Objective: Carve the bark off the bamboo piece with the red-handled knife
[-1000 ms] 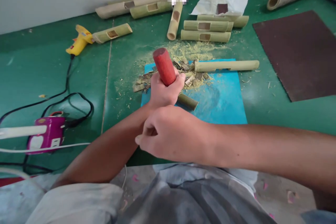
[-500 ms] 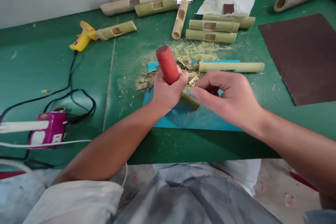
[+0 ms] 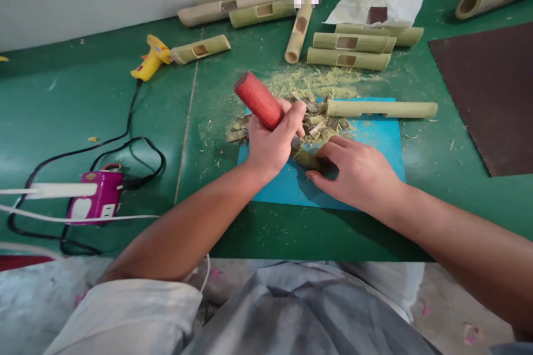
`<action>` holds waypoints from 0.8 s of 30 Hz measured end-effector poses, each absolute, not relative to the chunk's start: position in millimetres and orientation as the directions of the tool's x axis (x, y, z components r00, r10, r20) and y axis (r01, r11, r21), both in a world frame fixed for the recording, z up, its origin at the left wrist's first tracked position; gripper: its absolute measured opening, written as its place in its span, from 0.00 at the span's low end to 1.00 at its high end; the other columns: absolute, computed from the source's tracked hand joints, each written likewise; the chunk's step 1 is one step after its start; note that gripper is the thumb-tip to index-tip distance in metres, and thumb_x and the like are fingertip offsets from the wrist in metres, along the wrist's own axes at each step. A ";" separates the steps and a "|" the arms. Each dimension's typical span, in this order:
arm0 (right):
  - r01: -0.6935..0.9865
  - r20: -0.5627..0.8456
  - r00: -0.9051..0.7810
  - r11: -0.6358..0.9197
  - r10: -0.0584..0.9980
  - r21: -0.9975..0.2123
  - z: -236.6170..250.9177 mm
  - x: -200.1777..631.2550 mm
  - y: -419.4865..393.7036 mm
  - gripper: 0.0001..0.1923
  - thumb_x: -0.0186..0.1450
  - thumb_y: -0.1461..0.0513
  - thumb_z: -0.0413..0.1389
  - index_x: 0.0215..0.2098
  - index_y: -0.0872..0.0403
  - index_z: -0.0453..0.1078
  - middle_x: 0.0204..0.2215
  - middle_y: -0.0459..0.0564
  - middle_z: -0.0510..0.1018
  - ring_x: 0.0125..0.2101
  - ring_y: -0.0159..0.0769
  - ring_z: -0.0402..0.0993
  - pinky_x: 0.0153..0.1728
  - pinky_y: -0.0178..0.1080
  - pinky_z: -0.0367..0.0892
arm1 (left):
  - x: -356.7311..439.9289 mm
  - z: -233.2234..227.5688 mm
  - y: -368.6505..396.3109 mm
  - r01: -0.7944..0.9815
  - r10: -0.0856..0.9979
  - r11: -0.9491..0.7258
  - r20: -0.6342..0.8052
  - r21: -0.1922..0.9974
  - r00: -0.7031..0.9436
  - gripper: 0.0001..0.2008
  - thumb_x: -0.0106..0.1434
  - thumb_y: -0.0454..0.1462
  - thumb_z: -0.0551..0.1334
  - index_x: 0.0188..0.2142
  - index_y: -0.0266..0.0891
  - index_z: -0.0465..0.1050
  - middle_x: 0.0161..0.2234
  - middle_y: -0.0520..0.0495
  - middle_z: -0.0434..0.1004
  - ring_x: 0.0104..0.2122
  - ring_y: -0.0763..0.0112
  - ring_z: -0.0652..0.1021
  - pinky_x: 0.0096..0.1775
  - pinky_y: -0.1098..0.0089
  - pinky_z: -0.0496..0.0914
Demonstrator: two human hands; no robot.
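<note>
Green worktop (image 3: pixel 83 116) against a pale wall, seen from the head camera. Left hand (image 3: pixel 270 141), its grip closed around a red-handled tool (image 3: pixel 258 101) whose handle juts up and to the left above the fist; the working end is hidden below the hand. Right hand (image 3: pixel 358 172), fingers curled down onto a short bamboo piece (image 3: pixel 308 160) lying on the blue mat (image 3: pixel 375 133), just right of the left fist; the piece passes under both hands. Bamboo shavings (image 3: pixel 320 122) heaped immediately behind. A long bamboo tube (image 3: pixel 381 109) lies across the mat's far edge; a yellow glue gun (image 3: pixel 150 59) rests far left.
</note>
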State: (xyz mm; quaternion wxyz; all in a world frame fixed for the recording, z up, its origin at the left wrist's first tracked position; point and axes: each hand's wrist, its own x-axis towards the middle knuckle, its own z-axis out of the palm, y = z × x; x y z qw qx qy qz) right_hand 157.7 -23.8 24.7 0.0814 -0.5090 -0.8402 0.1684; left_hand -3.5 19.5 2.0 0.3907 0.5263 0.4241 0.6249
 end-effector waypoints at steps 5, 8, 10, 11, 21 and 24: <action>0.826 -0.019 -0.472 0.434 0.881 -0.361 22.3 157.0 -22.5 0.09 0.64 0.57 0.61 0.34 0.56 0.74 0.33 0.54 0.79 0.32 0.40 0.74 0.31 0.39 0.60 | -3.6 2.5 19.3 0.021 0.945 -0.305 0.305 0.952 -0.115 0.30 0.58 0.61 0.69 0.19 0.40 0.67 0.17 0.54 0.68 0.20 0.78 0.69 0.26 0.71 0.66; 0.817 0.016 -0.484 0.458 0.875 -0.350 21.2 158.0 -23.5 0.09 0.64 0.57 0.61 0.33 0.56 0.74 0.33 0.54 0.79 0.32 0.40 0.74 0.30 0.39 0.60 | -3.8 0.6 18.9 0.035 0.925 -0.355 0.356 0.934 -0.130 0.29 0.61 0.59 0.67 0.19 0.40 0.66 0.17 0.55 0.67 0.20 0.79 0.69 0.26 0.71 0.65; 0.817 0.028 -0.490 0.470 0.871 -0.333 20.1 157.7 -25.0 0.09 0.64 0.57 0.61 0.34 0.56 0.75 0.33 0.55 0.79 0.32 0.40 0.73 0.30 0.39 0.60 | -4.3 -1.3 18.4 0.052 0.911 -0.391 0.395 0.919 -0.119 0.28 0.63 0.57 0.67 0.19 0.40 0.66 0.18 0.54 0.67 0.20 0.78 0.68 0.26 0.71 0.65; 0.820 0.032 -0.489 0.472 0.872 -0.323 19.3 157.2 -25.8 0.09 0.64 0.57 0.61 0.34 0.56 0.75 0.33 0.55 0.79 0.32 0.40 0.73 0.30 0.39 0.60 | -4.7 -2.2 18.0 0.067 0.906 -0.405 0.410 0.912 -0.104 0.28 0.64 0.57 0.66 0.19 0.39 0.66 0.19 0.54 0.67 0.21 0.78 0.68 0.27 0.71 0.65; 0.785 0.062 -0.532 0.519 0.845 -0.338 14.3 159.7 -24.6 0.10 0.66 0.58 0.58 0.33 0.58 0.76 0.31 0.55 0.78 0.31 0.40 0.74 0.31 0.40 0.63 | -9.5 -4.3 18.3 0.184 0.819 -0.573 0.568 0.799 0.084 0.22 0.69 0.45 0.63 0.21 0.39 0.65 0.19 0.54 0.67 0.20 0.78 0.68 0.27 0.71 0.65; 0.751 0.086 -0.562 0.552 0.823 -0.362 13.6 159.8 -26.3 0.11 0.67 0.59 0.57 0.34 0.58 0.77 0.30 0.54 0.78 0.30 0.39 0.73 0.31 0.40 0.63 | -7.3 0.3 17.6 0.199 0.858 -0.511 0.509 0.836 0.065 0.21 0.67 0.40 0.63 0.19 0.39 0.61 0.17 0.54 0.63 0.19 0.78 0.65 0.26 0.70 0.62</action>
